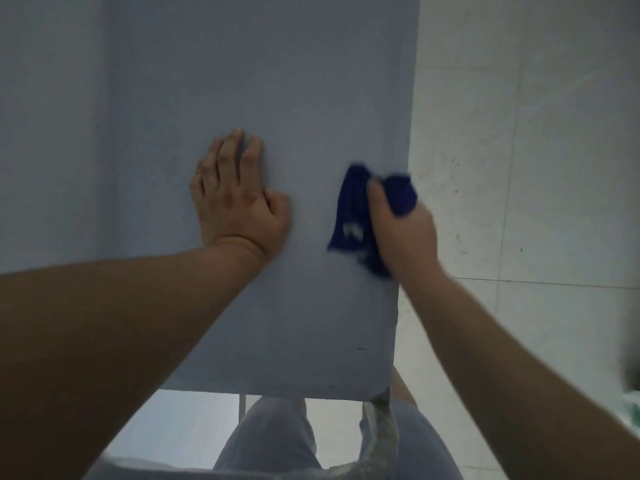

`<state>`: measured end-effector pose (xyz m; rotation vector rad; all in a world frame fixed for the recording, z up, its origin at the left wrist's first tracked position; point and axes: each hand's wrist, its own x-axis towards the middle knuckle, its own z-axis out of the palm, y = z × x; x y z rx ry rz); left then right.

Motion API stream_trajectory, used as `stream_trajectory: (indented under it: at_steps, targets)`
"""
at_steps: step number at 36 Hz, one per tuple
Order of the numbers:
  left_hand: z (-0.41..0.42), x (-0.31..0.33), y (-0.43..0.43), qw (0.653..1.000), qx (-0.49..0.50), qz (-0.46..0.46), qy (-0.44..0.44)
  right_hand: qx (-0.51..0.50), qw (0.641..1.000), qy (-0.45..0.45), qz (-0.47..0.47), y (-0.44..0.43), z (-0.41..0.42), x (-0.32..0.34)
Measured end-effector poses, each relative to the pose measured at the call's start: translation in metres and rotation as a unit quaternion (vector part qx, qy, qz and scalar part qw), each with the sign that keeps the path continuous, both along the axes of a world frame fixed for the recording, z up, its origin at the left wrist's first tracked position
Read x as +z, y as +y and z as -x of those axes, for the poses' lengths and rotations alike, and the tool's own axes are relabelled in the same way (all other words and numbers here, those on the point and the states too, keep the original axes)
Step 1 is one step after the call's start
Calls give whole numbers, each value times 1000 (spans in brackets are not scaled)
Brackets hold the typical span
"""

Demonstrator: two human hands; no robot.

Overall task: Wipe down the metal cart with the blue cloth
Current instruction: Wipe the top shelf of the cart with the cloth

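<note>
The blue cloth (351, 206) is bunched at the right edge of the metal cart (277, 81) top, with the right hand (401, 233) clenched around it (blurred, likely mid-stroke). The left hand (235, 199) presses flat near the middle, fingers straight. Wiping looks under way; I cannot tell how much is left.

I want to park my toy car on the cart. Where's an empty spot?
The cart top is bare beyond the left hand, and by its near edge, this side of both hands. The middle is crowded: the right hand grips the blue cloth there.
</note>
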<state>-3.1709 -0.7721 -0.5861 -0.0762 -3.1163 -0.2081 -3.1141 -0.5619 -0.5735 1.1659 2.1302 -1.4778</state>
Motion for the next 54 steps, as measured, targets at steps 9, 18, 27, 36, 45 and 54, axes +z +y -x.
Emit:
stream_trajectory:
  at_steps: [9, 18, 27, 36, 45, 54]
  targets:
    - [2, -1, -1, 1000, -1, 0, 5, 20, 997, -59, 48, -26, -136, 4]
    - [3, -3, -2, 1000, 0, 2, 8, 35, 999, -13, -6, 0, 2, -3]
    - [1, -5, -3, 1000, 2, 5, 14, 23, 996, 80, -21, 42, 162, -7]
    - [-3, -2, -6, 1000, -1, -5, 6, 9, 999, 37, -13, 11, 81, 6]
    - [-1, -1, -6, 1000, 1, -6, 6, 42, 997, -47, 41, -30, -133, 7]
    - [3, -3, -6, 1000, -3, -8, 15, 78, 986, -104, 100, -26, -189, 1]
